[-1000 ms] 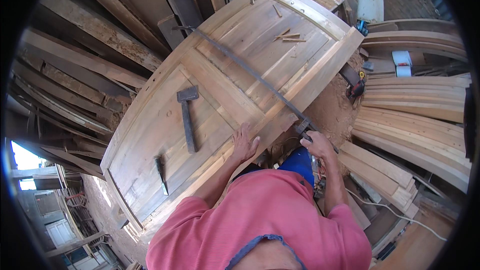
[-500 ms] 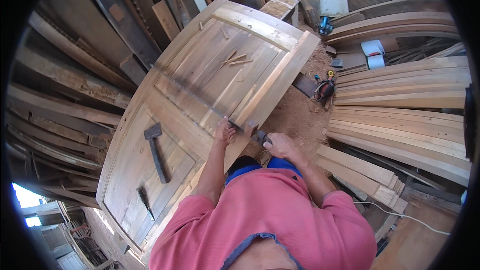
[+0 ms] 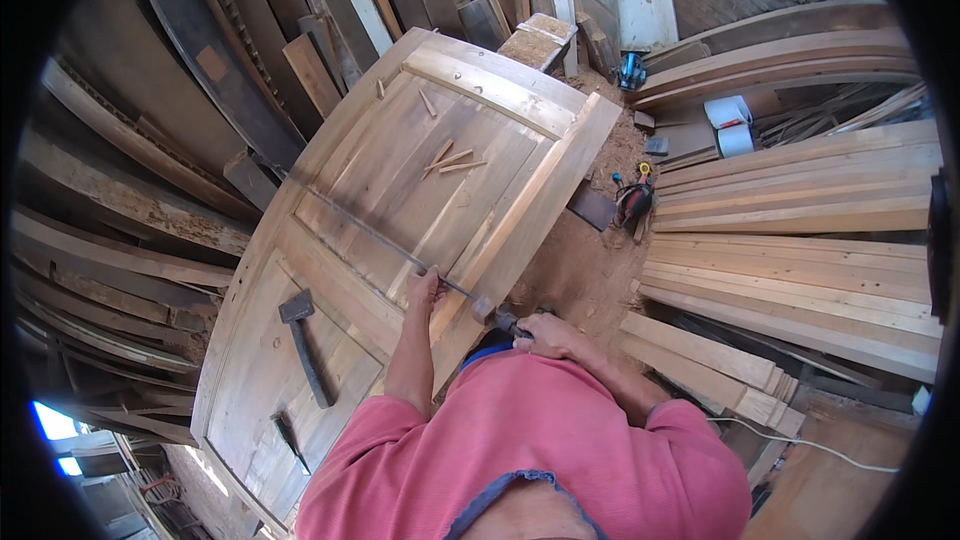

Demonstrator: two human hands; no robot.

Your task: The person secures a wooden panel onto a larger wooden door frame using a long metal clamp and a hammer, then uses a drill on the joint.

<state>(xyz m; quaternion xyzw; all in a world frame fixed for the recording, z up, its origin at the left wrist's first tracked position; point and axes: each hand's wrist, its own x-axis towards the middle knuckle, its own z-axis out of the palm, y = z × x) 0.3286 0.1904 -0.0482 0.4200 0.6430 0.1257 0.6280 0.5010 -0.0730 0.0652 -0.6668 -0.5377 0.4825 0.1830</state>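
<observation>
A wooden panelled door [image 3: 340,250] lies flat in front of me. Across it runs a long, thin, dark metal bar that looks like a bar clamp [image 3: 375,232], with a brownish block near its close end. My left hand [image 3: 424,288] is closed round the bar above the door's near edge. At the dark thick end beyond that edge, my right hand [image 3: 545,334] is wrapped round the clamp's handle; its fingers are partly hidden. A mallet [image 3: 305,345] with a dark handle and a chisel [image 3: 290,440] rest on the door's left part.
Several small wooden pegs [image 3: 452,159] lie on the far panel. Planks [image 3: 790,270] are stacked on the right, and boards [image 3: 130,140] lean on the left. A blue-and-black tool [image 3: 633,202] and white containers [image 3: 731,125] stand right of the door. Sawdust covers the ground between.
Both hands have shifted left and a little nearer with the bar clamp, the right hand more so. The bar, smeared before, shows more sharply now. The whole view has also shifted slightly.
</observation>
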